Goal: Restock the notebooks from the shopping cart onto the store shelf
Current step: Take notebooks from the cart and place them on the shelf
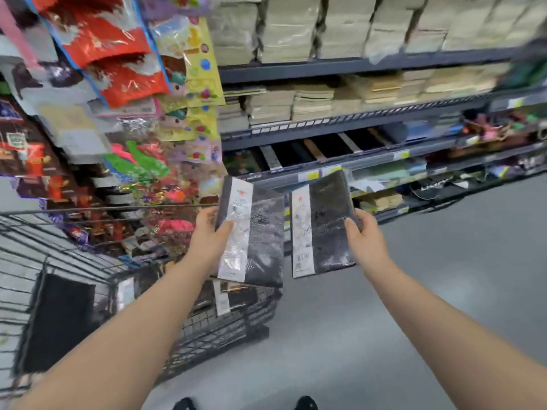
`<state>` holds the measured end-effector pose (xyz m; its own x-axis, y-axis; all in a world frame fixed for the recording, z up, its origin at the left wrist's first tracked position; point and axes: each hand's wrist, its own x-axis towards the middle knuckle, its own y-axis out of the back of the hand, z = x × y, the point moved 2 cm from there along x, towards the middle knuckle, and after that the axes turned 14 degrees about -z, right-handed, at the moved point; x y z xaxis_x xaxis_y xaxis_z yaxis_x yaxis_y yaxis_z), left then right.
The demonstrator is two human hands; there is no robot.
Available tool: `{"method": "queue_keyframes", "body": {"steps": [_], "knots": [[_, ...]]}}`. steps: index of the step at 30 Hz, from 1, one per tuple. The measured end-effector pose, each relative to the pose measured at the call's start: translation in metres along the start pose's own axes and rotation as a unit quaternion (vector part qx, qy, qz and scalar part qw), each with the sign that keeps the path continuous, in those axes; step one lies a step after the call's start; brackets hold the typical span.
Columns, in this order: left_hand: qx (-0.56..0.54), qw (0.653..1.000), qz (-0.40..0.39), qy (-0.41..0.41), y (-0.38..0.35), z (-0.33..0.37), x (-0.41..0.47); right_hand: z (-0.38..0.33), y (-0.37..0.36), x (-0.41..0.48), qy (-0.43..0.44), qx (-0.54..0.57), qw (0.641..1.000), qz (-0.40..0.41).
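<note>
My left hand [210, 232] grips a black shrink-wrapped notebook [257, 241] by its white-labelled left edge, above the front of the wire shopping cart [207, 329]. My right hand [362, 235] holds a second black notebook [322, 226] by its right edge, a little higher and nearer the shelf. The two notebooks are side by side and slightly apart. More black notebooks [233, 294] lie in the cart. Ahead, a dark metal store shelf [340, 170] has a tier with black notebooks standing between dividers [328, 146].
Upper shelf tiers hold stacks of pale notebooks [296, 102]. Hanging packets of coloured goods [127, 84] fill the rack on the left, beside the cart. Grey floor [444, 276] stretches to the right and below. My shoe tips [305, 403] show at the bottom edge.
</note>
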<state>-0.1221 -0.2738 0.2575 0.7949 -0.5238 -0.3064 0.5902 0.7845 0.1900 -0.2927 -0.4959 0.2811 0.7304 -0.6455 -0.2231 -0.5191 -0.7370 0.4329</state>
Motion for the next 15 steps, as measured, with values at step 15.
{"method": "queue_keyframes", "body": {"steps": [15], "knots": [[-0.092,0.985,0.085,0.121,-0.099,0.008,0.087,0.043,0.077,0.135,-0.091,0.126,0.988,0.001]]}}
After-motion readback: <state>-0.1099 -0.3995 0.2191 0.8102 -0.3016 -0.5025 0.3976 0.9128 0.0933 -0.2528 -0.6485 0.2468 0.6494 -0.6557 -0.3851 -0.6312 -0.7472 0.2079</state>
